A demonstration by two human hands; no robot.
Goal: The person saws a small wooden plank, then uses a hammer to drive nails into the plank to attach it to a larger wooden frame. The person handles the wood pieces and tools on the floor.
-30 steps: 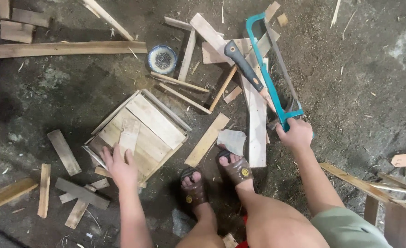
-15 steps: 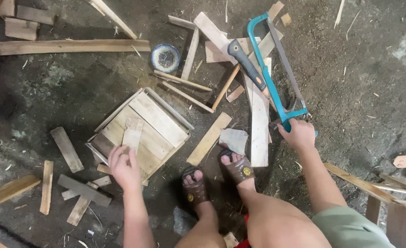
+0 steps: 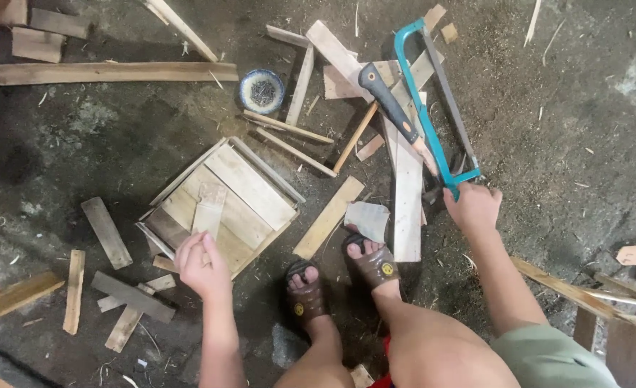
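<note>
A small wooden strip (image 3: 208,210) is gripped at its near end by the left hand (image 3: 201,264), the fingers closed around it, and it is laid flat across the slats of a square wooden tray (image 3: 249,188) that rests on the dirt floor (image 3: 562,129). The right hand (image 3: 474,207) is closed around the handle end of a teal hacksaw (image 3: 424,108), whose frame is stretched away from the person over a heap of offcuts. A hammer (image 3: 393,115) with a black grip is seen lying across those offcuts, just beside the saw frame. A long pale plank (image 3: 408,205) is pinned near its end beside the right sandalled foot (image 3: 372,263); the left foot (image 3: 305,294) is planted near the tray's corner. A small blue-rimmed dish of nails (image 3: 262,91) is set beyond the tray, and a long batten (image 3: 102,73) is laid further off, to the left.
</note>
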